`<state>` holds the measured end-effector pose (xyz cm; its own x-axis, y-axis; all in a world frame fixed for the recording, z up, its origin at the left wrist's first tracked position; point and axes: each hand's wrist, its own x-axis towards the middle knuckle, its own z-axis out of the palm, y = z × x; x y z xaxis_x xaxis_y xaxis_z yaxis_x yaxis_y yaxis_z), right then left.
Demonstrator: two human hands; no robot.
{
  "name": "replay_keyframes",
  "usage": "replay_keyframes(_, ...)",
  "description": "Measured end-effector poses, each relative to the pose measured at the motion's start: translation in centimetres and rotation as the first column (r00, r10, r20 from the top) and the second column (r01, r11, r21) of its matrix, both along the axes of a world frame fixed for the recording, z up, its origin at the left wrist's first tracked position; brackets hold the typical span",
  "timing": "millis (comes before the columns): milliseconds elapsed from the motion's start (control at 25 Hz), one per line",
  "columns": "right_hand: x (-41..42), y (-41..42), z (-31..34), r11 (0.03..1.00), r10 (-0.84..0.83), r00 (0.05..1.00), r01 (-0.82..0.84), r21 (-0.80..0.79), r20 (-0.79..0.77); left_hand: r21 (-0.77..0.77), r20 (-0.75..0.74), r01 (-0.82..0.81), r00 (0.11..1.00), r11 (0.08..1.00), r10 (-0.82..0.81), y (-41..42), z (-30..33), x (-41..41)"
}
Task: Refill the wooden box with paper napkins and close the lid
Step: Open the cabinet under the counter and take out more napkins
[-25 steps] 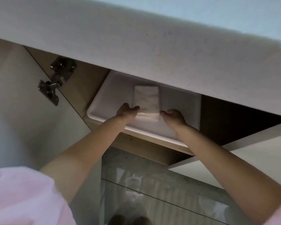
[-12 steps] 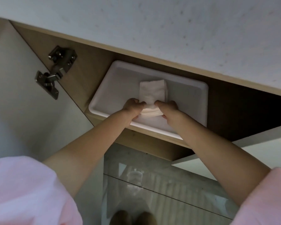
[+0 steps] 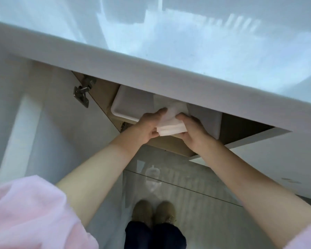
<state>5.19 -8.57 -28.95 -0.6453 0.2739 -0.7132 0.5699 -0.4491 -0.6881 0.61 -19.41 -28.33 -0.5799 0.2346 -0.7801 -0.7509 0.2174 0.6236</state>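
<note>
While both hands grip napkins (image 3: pixel 171 125) — tray (image 3: pixel 126 114) edge | countertop (image 3: pixel 151 69) overhangs

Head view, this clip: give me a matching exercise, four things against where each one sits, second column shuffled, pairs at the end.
Things:
1. napkin stack
2. white tray
3. metal hinge
4. brown shoes

Places:
A. on the grey floor, at the bottom of the view
B. between the left hand and the right hand
C. on the open cabinet door, left of the tray
D. on the shelf under the counter

Pairs: 1-B, 2-D, 3-C, 4-A
</note>
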Motion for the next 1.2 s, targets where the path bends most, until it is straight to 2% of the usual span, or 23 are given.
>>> replay_keyframes(160, 3.1, -1.3, 3.0, 0.993, -0.035, 0.998, 0.030, -0.115, -0.045, 0.165, 0.080, -0.143, 0.988, 0.976, 0.131, -1.5, 2.1, 2.1)
replay_keyframes(280, 5.6, -2.3, 5.2, 0.986, -0.031, 0.999, 0.025, -0.163, -0.035, 0.199, 0.123, -0.228, 0.971, 0.953, 0.207, -2.8, 3.5, 3.9)
replay_keyframes(360, 7.1, -3.0, 6.5, 0.995, 0.040, 0.999, -0.038, -0.097, 0.025, 0.125, 0.115, -0.234, 0.969, 0.964, 0.220, -3.6, 4.8, 5.3)
replay_keyframes(400, 8.0, -3.3, 7.1, 0.993, 0.117, 0.991, -0.117, -0.004, 0.064, 0.098, 0.112, -0.236, 0.968, 0.967, 0.225, -4.0, 5.4, 6.2)
replay_keyframes(480, 9.4, -4.0, 8.5, 0.951, 0.248, 0.960, -0.267, 0.157, 0.127, 0.101, 0.116, -0.228, 0.970, 0.969, 0.216, -5.1, 6.7, 7.6)
replay_keyframes(520, 10.0, -4.4, 9.3, 0.937, 0.271, 0.951, -0.296, 0.188, 0.146, 0.115, 0.110, -0.213, 0.974, 0.970, 0.200, -5.6, 7.3, 8.2)
replay_keyframes(680, 11.8, -5.5, 13.1, 0.915, 0.320, 0.928, -0.355, 0.193, 0.188, 0.161, 0.057, -0.164, 0.986, 0.973, 0.156, -7.0, 10.5, 10.1)
replay_keyframes(960, 12.3, -6.7, 20.6, 0.814, 0.465, 0.859, -0.510, 0.277, 0.214, 0.086, -0.066, -0.111, 0.991, 0.990, 0.116, -8.5, 17.4, 11.1)
replay_keyframes(1080, 12.0, -7.2, 23.5, 0.848, 0.427, 0.889, -0.457, 0.268, 0.164, 0.139, -0.105, -0.098, 0.988, 0.985, 0.113, -9.3, 20.6, 11.0)
replay_keyframes(1200, 11.3, -7.7, 25.9, 0.857, 0.396, 0.914, -0.402, 0.324, 0.087, 0.178, -0.160, -0.061, 0.983, 0.982, 0.090, -9.7, 23.1, 10.8)
